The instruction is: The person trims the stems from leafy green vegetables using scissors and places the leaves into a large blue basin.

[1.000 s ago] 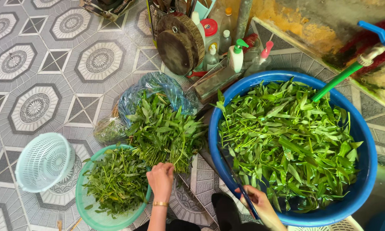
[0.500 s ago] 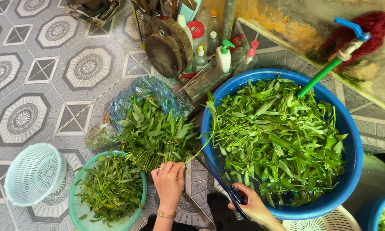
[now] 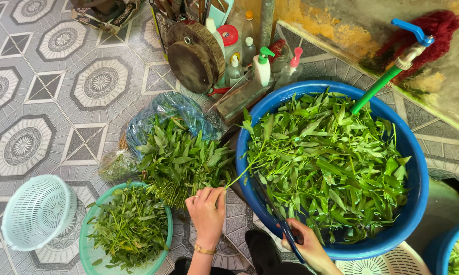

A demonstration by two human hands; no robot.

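My left hand (image 3: 207, 212) pinches the cut end of a long green vegetable stalk (image 3: 250, 165) that reaches up and right over the rim of a big blue basin (image 3: 418, 173). The basin is full of cut green leaves and stalks (image 3: 331, 163). My right hand (image 3: 306, 243) grips dark scissors (image 3: 273, 209) whose blades lie against the basin's near rim. Just left of my left hand lies a pile of leafy stalks (image 3: 181, 158) on a blue plastic bag (image 3: 166, 109). A green bowl (image 3: 87, 249) of leaf trimmings sits lower left.
A pale blue plastic colander (image 3: 36, 211) lies on the patterned tile floor at the left. Round wooden chopping boards (image 3: 196, 53) and several bottles (image 3: 242, 48) stand at the back. A blue tap with a green hose (image 3: 380, 86) hangs over the basin.
My left hand has pulled one stalk out of the pile and lifted it toward the basin. My right hand with the scissors has shifted left along the rim.
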